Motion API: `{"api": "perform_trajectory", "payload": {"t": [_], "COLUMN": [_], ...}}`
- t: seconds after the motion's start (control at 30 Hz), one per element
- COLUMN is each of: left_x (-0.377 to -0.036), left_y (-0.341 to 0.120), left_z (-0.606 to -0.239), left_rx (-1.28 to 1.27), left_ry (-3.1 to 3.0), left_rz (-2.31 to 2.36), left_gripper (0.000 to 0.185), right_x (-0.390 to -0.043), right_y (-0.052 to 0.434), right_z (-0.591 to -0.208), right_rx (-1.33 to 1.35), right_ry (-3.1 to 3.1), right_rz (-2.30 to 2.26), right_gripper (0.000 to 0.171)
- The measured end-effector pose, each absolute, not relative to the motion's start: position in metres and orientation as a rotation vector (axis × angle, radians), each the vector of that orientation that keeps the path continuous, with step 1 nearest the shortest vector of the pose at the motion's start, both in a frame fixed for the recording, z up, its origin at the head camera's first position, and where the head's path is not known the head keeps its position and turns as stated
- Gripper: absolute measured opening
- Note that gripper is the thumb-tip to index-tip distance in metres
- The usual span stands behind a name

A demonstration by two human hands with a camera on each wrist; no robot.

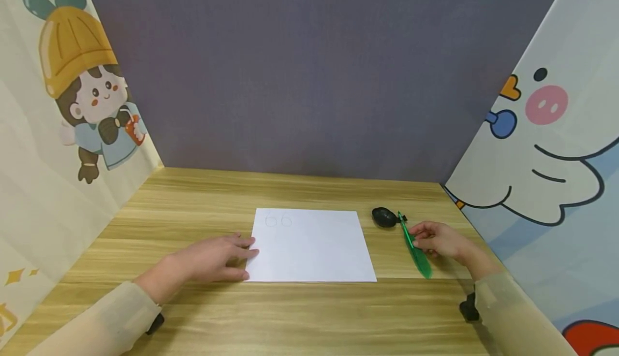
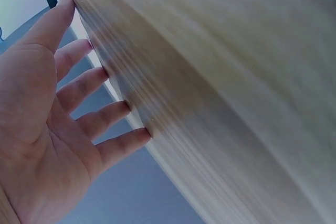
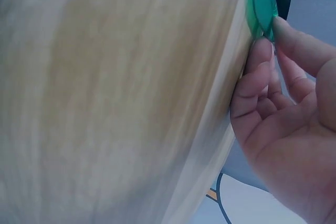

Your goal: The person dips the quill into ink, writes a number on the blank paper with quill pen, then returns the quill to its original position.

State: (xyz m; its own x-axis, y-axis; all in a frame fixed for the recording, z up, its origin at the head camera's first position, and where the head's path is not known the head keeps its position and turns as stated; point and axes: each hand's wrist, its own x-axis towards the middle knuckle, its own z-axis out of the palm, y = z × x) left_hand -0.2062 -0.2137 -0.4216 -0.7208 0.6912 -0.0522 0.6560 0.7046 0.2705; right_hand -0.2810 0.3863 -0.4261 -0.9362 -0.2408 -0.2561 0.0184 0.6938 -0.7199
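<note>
A white sheet of paper [image 1: 314, 248] lies on the wooden table, with two faint rounded pencil-like marks near its top left corner. My left hand [image 1: 217, 256] rests at the sheet's left edge, fingers spread and fingertips on the paper's border. In the left wrist view, the left hand [image 2: 47, 108] shows its fingers apart and fairly straight. To the right of the sheet, my right hand [image 1: 442, 240] pinches a green leaf-shaped pen [image 1: 419, 259] between thumb and fingers. The right wrist view shows the thumb against the pen's green blade [image 3: 262, 3], low over the table.
A black oval object [image 1: 384, 217] with a small stub sits just left of the pen's upper end. A grey panel [image 1: 300, 77] closes off the back of the table [image 1: 290, 318]. Printed cartoon panels stand at the left [image 1: 29, 184] and right [image 1: 590, 184].
</note>
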Motion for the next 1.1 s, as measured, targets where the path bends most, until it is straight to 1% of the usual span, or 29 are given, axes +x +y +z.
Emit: {"api": "perform_trajectory", "payload": {"t": [0.23, 0.43, 0.73, 0.9, 1.1], "left_x": [-0.206, -0.206, -0.205, -0.204, -0.205], "left_y": [-0.214, -0.214, -0.212, -0.213, -0.214], "left_z": [-0.422, -0.424, -0.421, -0.418, -0.411], "left_rx": [1.11, 1.097, 1.091, 1.058, 0.995], "left_ry": [2.769, 2.79, 2.805, 2.791, 2.841], "left_rz": [0.371, 0.39, 0.351, 0.4, 0.459], "left_gripper": [0.061, 0.065, 0.065, 0.066, 0.072], "right_x": [-0.28, -0.277, -0.274, -0.271, -0.255], "right_y": [0.387, 0.387, 0.385, 0.372, 0.338], "right_z": [-0.425, -0.423, -0.416, -0.406, -0.387], "right_rx": [-0.168, -0.167, -0.247, -0.302, -0.419], "right_ry": [2.577, 2.582, 2.633, 2.69, 2.781], "right_rz": [-1.102, -1.131, -1.166, -1.157, -1.158], "right_gripper": [0.043, 0.042, 0.049, 0.048, 0.043]}}
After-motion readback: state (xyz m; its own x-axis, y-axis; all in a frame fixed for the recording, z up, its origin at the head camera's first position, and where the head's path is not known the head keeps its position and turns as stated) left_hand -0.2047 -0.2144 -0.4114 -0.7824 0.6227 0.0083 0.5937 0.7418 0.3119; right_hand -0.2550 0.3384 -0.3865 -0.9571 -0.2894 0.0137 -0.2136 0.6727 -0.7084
